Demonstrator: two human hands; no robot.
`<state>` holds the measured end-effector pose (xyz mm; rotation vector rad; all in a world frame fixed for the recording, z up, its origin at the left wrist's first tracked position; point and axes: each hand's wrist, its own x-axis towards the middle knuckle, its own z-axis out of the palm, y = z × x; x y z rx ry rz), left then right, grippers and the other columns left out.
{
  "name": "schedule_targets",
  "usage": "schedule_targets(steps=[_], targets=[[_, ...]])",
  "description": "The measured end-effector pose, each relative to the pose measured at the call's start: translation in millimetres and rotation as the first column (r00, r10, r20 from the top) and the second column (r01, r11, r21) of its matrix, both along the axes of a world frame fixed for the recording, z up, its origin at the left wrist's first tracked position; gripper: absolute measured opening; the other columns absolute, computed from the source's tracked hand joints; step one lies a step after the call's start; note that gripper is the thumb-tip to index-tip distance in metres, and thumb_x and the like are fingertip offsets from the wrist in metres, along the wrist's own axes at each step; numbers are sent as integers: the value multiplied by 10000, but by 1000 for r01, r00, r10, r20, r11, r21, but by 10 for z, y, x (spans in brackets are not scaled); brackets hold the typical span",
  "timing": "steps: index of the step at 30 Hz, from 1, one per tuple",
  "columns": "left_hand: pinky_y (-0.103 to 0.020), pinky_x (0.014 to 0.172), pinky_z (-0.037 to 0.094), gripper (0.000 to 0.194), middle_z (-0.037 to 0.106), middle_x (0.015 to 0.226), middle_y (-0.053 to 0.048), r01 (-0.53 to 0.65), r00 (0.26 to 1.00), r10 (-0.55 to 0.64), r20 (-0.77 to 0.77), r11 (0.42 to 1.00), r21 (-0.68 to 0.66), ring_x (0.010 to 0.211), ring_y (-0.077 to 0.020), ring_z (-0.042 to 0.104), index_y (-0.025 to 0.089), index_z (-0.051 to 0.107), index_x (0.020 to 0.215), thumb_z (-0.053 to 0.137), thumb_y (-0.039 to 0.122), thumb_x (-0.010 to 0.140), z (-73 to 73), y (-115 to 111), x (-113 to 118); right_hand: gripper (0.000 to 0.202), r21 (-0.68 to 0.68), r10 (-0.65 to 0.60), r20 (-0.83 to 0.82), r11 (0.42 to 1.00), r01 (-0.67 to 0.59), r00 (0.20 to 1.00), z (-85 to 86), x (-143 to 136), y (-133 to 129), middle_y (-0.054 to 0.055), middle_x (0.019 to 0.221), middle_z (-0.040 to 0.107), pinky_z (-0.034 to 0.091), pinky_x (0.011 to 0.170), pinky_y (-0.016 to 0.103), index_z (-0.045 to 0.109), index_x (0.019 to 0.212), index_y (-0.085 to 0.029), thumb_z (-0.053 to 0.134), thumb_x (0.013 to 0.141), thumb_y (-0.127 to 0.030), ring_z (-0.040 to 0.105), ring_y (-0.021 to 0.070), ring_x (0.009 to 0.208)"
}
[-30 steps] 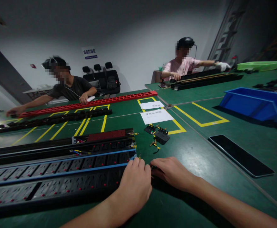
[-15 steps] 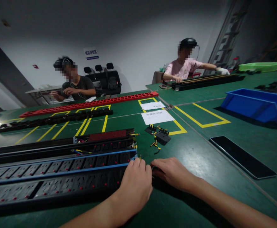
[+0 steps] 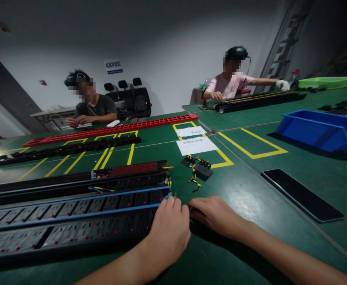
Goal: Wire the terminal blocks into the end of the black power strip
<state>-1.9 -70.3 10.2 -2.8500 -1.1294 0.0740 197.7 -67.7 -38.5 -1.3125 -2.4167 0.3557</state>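
My left hand (image 3: 172, 225) is closed at the right end of the nearest black power strip (image 3: 102, 229), its curled fingers hiding that end. Close beside it on the right, my right hand (image 3: 210, 211) is pinched, and whatever its fingertips hold is hidden. Behind the nearest strip lies another socket strip with blue edges (image 3: 81, 211). Farther back are open black rails, one holding a dark red panel (image 3: 134, 169). Beyond my hands sit small black end pieces (image 3: 203, 171) and short yellow-tipped wires (image 3: 194, 181).
A dark phone (image 3: 302, 194) lies on the right of the green table (image 3: 244, 253), with a blue bin (image 3: 319, 130) behind it. Paper labels (image 3: 196, 145) and a long red rack (image 3: 111, 130) lie farther back. Two co-workers (image 3: 94, 107) sit across the table.
My hands stay almost in place. The left co-worker's hands have lowered and come together; the right co-worker's bare hand has lifted slightly.
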Motion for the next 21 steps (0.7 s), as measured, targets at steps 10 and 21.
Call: schedule_targets(steps=[10, 21], targets=[[-461, 890, 479, 117, 621, 1000, -123, 7, 999, -7, -32, 1000, 13, 1008, -308, 577, 154, 598, 990, 590, 245, 917, 4, 3, 23, 82, -8, -11, 14, 1000, 11, 1000, 12, -10, -7, 5, 824, 727, 299, 595, 279, 609, 897, -212, 596, 966, -169, 655, 155, 684], [-455, 870, 478, 134, 611, 986, -112, 16, 999, -14, -49, 999, 44, 975, -298, 568, 157, 590, 993, 580, 272, 924, -28, 4, 21, 83, -2, -16, 31, 1000, 16, 999, 12, -11, -3, 0, 819, 726, 295, 593, 279, 606, 897, -215, 603, 967, -170, 656, 157, 686]])
